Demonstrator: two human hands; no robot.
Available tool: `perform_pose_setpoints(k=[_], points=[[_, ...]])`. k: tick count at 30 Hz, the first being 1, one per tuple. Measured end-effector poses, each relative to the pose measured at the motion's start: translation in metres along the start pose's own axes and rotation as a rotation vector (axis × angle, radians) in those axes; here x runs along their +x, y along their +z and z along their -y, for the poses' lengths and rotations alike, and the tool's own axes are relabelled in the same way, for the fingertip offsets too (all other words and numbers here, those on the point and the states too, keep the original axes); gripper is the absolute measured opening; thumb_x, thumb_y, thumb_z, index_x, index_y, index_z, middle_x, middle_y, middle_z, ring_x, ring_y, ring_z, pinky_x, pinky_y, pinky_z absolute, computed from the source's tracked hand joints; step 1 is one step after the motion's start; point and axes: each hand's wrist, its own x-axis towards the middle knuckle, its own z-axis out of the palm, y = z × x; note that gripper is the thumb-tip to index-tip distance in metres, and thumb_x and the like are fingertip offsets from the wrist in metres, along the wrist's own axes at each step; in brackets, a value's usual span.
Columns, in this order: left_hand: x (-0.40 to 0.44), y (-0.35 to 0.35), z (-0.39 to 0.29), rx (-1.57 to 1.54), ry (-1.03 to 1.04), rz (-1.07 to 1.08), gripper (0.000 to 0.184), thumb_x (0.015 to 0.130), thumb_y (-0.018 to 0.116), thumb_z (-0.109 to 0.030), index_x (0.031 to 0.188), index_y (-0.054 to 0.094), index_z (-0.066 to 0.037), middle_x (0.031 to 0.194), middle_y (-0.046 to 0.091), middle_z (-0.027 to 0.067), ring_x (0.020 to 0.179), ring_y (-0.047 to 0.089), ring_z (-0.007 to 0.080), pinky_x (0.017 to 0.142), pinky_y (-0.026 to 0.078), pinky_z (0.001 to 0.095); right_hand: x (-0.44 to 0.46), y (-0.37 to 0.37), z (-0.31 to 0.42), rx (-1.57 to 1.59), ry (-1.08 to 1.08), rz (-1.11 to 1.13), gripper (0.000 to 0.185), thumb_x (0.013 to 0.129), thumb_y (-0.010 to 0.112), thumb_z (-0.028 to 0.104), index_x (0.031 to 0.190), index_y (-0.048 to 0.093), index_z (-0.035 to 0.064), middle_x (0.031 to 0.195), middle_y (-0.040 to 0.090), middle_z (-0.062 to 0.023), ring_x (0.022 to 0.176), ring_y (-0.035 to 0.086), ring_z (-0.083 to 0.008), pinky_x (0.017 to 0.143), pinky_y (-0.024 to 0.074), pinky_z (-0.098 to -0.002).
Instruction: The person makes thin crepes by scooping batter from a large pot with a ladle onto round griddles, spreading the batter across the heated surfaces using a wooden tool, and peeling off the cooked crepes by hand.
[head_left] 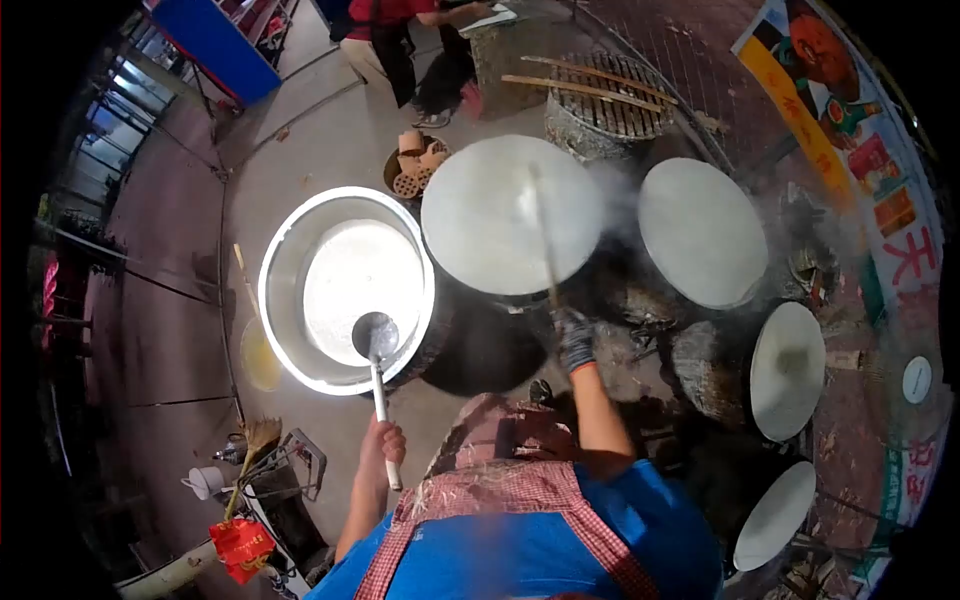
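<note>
My bare left hand is wrapped round the white handle of a ladle. The ladle's dark metal bowl hangs over the near side of a large metal pot, which holds white batter. On my right hand is a dark glove, and its fingers close on the lower end of a thin wooden spreader stick. The stick reaches across a round griddle coated with pale batter; its far end is blurred by glare and steam.
More pale round griddles curve along the right, steam rising near them. Behind stand a bucket of perforated clay-coloured briquettes and a slatted stand with wooden sticks on top. Another person is at the back. A broom stands lower left.
</note>
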Motion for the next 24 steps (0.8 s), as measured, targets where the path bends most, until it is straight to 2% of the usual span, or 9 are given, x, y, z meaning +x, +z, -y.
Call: perform_pose_setpoints(k=[2, 4, 8, 10, 15, 18, 20, 23, 24], points=[[0.002, 0.004, -0.006, -0.081, -0.099, -0.012, 0.014, 0.083, 0.042, -0.013, 0.070, 0.038, -0.012, 0.051, 0.032, -0.0015, 0.036, 0.029, 0.0059, 0.027, 0.024, 0.0178, -0.008, 0.014, -0.008, 0.089, -0.004, 0.036, 0.026, 0.073, 0.061, 0.017, 0.094, 0.059, 0.0020, 0.082, 0.061, -0.0063, 0.072, 0.056, -0.0169, 0.068, 0.0459, -0.0299], [-0.006, 0.010, -0.007, 0.084, -0.016, -0.021, 0.011, 0.083, 0.042, -0.014, 0.072, 0.039, -0.013, 0.050, 0.031, -0.0016, 0.035, 0.028, 0.0059, 0.026, 0.024, 0.0175, 0.005, -0.012, -0.024, 0.362, 0.036, 0.070, 0.029, 0.074, 0.060, 0.018, 0.097, 0.057, 0.0005, 0.088, 0.062, -0.0075, 0.078, 0.057, -0.0198, 0.075, 0.0453, -0.0317], [-0.002, 0.025, -0.015, 0.116, -0.022, -0.025, 0.006, 0.083, 0.041, -0.015, 0.077, 0.041, -0.015, 0.049, 0.031, -0.0017, 0.034, 0.027, 0.0057, 0.025, 0.024, 0.0170, 0.086, -0.056, -0.035, -0.079, 0.050, -0.125, 0.034, 0.077, 0.054, 0.025, 0.102, 0.055, 0.0026, 0.096, 0.058, -0.0100, 0.083, 0.055, -0.0230, 0.076, 0.0435, -0.0338], [0.007, 0.027, -0.022, -0.028, -0.148, -0.023, 0.013, 0.082, 0.043, -0.017, 0.071, 0.041, -0.013, 0.047, 0.030, -0.0025, 0.032, 0.025, 0.0059, 0.025, 0.024, 0.0171, 0.103, -0.050, -0.025, -0.267, 0.005, -0.075, 0.036, 0.078, 0.050, 0.029, 0.104, 0.053, 0.0037, 0.100, 0.056, -0.0113, 0.085, 0.054, -0.0245, 0.077, 0.0426, -0.0348], [0.052, 0.061, -0.041, 0.170, -0.144, -0.053, 0.033, 0.081, 0.044, -0.023, 0.051, 0.034, -0.013, 0.041, 0.030, -0.0031, 0.029, 0.026, 0.0056, 0.025, 0.026, 0.0171, 0.060, -0.090, 0.010, -0.488, -0.044, 0.163, 0.043, 0.081, 0.042, 0.038, 0.109, 0.050, 0.0063, 0.109, 0.051, -0.0144, 0.091, 0.051, -0.0285, 0.078, 0.0404, -0.0374], [0.092, 0.092, -0.050, 0.209, -0.125, -0.018, 0.031, 0.081, 0.046, -0.021, 0.054, 0.034, -0.012, 0.043, 0.034, -0.0024, 0.029, 0.028, 0.0057, 0.026, 0.028, 0.0166, 0.044, -0.108, 0.011, -0.294, 0.092, 0.144, 0.049, 0.084, 0.037, 0.041, 0.114, 0.047, 0.0030, 0.119, 0.045, -0.0152, 0.099, 0.047, -0.0280, 0.081, 0.0380, -0.0375], [0.106, 0.129, -0.043, 0.254, -0.030, 0.024, 0.025, 0.080, 0.047, -0.018, 0.059, 0.036, -0.012, 0.045, 0.035, -0.0020, 0.032, 0.030, 0.0055, 0.026, 0.028, 0.0166, 0.031, -0.101, 0.014, -0.513, -0.077, 0.087, 0.049, 0.084, 0.037, 0.041, 0.114, 0.047, 0.0035, 0.114, 0.050, -0.0156, 0.096, 0.049, -0.0287, 0.080, 0.0387, -0.0385], [0.105, 0.181, -0.027, 0.243, -0.012, 0.039, 0.017, 0.080, 0.047, -0.012, 0.067, 0.036, -0.011, 0.046, 0.034, -0.0026, 0.036, 0.033, 0.0050, 0.028, 0.029, 0.0174, 0.007, -0.110, 0.016, -0.303, -0.095, 0.003, 0.047, 0.083, 0.039, 0.042, 0.110, 0.050, 0.0048, 0.099, 0.057, -0.0147, 0.086, 0.054, -0.0300, 0.073, 0.0412, -0.0400], [0.116, 0.183, -0.023, 0.292, -0.006, 0.080, 0.014, 0.080, 0.046, -0.010, 0.070, 0.035, -0.011, 0.048, 0.033, -0.0022, 0.036, 0.032, 0.0056, 0.029, 0.030, 0.0179, 0.002, -0.116, 0.021, -0.099, 0.081, 0.065, 0.046, 0.083, 0.040, 0.042, 0.108, 0.051, 0.0057, 0.097, 0.058, -0.0143, 0.085, 0.054, -0.0300, 0.073, 0.0412, -0.0399]])
